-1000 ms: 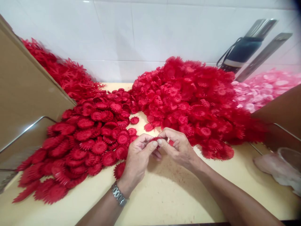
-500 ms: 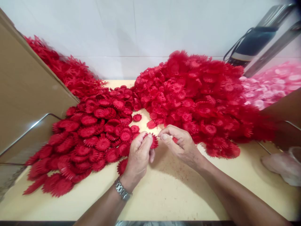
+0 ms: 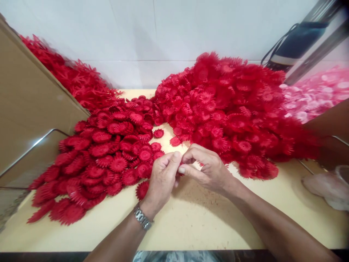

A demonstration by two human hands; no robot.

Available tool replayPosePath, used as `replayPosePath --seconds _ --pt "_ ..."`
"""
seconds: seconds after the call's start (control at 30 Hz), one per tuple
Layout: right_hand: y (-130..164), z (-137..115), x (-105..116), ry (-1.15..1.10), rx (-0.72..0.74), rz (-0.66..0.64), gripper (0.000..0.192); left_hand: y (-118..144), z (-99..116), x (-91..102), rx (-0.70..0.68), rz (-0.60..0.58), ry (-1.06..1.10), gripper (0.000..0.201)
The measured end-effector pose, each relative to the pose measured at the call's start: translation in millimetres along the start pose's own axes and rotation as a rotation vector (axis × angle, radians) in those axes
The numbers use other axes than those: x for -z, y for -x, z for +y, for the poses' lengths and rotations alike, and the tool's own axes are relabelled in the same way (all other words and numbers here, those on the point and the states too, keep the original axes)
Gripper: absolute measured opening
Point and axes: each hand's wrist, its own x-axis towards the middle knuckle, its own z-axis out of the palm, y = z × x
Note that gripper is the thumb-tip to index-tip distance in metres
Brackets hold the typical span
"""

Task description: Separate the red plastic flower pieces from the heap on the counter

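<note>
Your left hand [image 3: 160, 178] and right hand [image 3: 208, 169] meet fingertip to fingertip just above the pale yellow worktop [image 3: 191, 222], both pinching a small red toothed plastic flower piece [image 3: 180, 169], mostly hidden between them. This looks like the joining step; seating the piece calls for a firm, square squeeze. The flat pile of red discs [image 3: 106, 160] lies to the left, the tall red heap [image 3: 231, 109] behind.

I see my left hand [image 3: 160, 178] and right hand [image 3: 208, 169] meeting over the table [image 3: 191, 225], fingertips touching. A low heap of flowers [image 3: 106, 160] lies left of them, a taller pile [image 3: 231, 109] behind and right, a board [image 3: 29, 105] far left.
</note>
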Motion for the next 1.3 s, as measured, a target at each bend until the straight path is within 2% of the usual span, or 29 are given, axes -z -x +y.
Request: replayPosePath --seconds 0.13,0.27,0.37,0.5,0.6,0.7,0.8,0.93,1.03,1.13,1.3 --pt "-2 2 5 -0.038 -0.071 -0.013 0.014 0 3 0.9 -0.001 -0.084 -0.063 0.033" --pt "-2 4 8 0.069 -0.081 0.12 0.016 0 5 0.1 0.003 -0.183 -0.117 0.027" --pt "-1 4 6 0.189 -0.039 0.209 0.016 -1 7 -1.6 0.021 -0.194 -0.11 0.023" --pt "-2 4 6 0.322 -0.016 0.229 0.015 0 11 -2.8 0.035 -0.192 -0.077 0.019" --pt "-5 9 21 0.426 -0.022 0.347 0.015 2 14 -2.5 0.046 -0.179 -0.101 0.019" --pt "-8 18 43 0.649 -0.037 0.493 0.016 3 17 -3.3 0.083 -0.182 -0.058 0.017" --pt "-8 24 61 0.929 -0.045 0.44 0.015 0 20 -4.2 0.101 -0.168 0.072 0.011" --pt "-4 26 74 1.186 -0.116 0.385 0.013 -4 21 -1.4 0.111 -0.067 0.173 0.008" --pt "-3 25 76 1.13 -0.114 0.429 0.013 -5 20 1.4 0.112 -0.017 0.196 0.011" --pt "-7 20 69 0.902 -0.046 0.428 0.013 -4 16 2.0 0.091 0.003 0.215 0.015" --pt "-14 -2 48 0.567 0.016 0.218 0.015 -1 13 0.7 0.052 -0.018 0.17 0.023"
